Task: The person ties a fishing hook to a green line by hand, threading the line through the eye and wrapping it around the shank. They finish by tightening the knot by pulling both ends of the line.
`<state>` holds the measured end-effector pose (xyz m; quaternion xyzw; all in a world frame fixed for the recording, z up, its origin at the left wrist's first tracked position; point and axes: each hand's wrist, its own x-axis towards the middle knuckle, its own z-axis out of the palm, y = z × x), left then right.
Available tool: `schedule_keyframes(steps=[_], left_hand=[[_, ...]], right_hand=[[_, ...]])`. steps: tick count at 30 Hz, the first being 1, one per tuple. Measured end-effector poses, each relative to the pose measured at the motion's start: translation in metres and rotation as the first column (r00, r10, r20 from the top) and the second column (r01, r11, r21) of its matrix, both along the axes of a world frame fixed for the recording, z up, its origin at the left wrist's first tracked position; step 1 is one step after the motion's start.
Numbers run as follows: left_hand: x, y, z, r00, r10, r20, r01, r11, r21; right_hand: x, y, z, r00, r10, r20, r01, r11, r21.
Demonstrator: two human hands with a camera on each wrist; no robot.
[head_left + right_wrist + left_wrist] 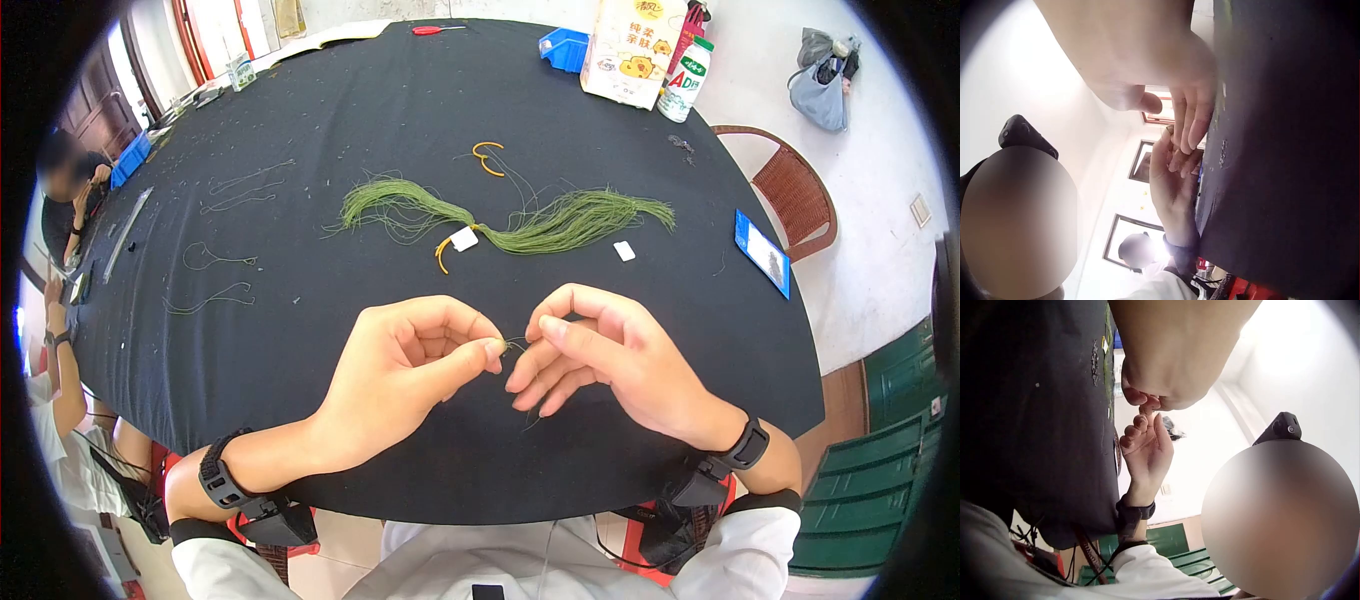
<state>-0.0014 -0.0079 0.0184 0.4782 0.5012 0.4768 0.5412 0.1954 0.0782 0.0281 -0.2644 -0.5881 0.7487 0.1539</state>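
Note:
Above the near part of the black-covered table, my left hand (410, 355) pinches a thin green thread (514, 344) between thumb and forefinger. Close to its right, my right hand (615, 350) has loosely bent fingers, its thumb apart from them in the right wrist view. The thread's short end reaches toward the right fingertips. Beyond both hands lies a bundle of green threads (570, 224), gathered at its middle beside a white tag (464, 239). One curved yellow piece (441, 257) lies by the tag, and a yellow open ring (488, 158) lies farther back.
Several loose thread loops (208, 300) lie on the left. A white square (624, 251) and a blue packet (762, 255) are to the right. At the back stand a tissue pack (630, 50), a bottle (686, 82) and a blue bin (565, 50). Other people sit at the left edge.

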Motion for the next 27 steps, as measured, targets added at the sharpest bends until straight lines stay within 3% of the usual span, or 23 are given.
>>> schedule_keyframes(steps=[2,6,13,18,24,27], left_hand=[[0.000,0.001,0.000,1.000,0.006,-0.013,-0.006,1.000,0.010],[0.001,0.000,0.000,0.999,0.011,-0.037,-0.010,0.999,0.036],[0.004,-0.001,0.000,1.000,-0.013,-0.018,0.014,0.998,0.063],[-0.002,0.001,-0.001,0.986,-0.123,0.116,0.120,0.992,0.033],[-0.001,0.003,-0.002,0.986,-0.064,0.151,0.058,0.997,0.044],[0.000,0.002,-0.002,0.997,-0.021,0.074,0.016,0.998,0.069]], right_hand=[[0.001,0.003,0.004,0.999,0.041,0.034,-0.039,0.999,-0.036],[0.004,0.006,0.012,0.974,0.183,0.137,-0.194,0.978,0.075],[0.005,0.012,0.003,0.998,0.004,0.065,-0.026,0.942,0.336],[0.002,0.014,-0.012,0.989,0.140,0.043,-0.145,0.978,0.151],[-0.002,0.003,-0.020,0.983,0.174,-0.056,-0.181,0.967,-0.177],[-0.003,-0.002,-0.024,0.979,0.169,-0.114,-0.195,0.941,-0.278]])
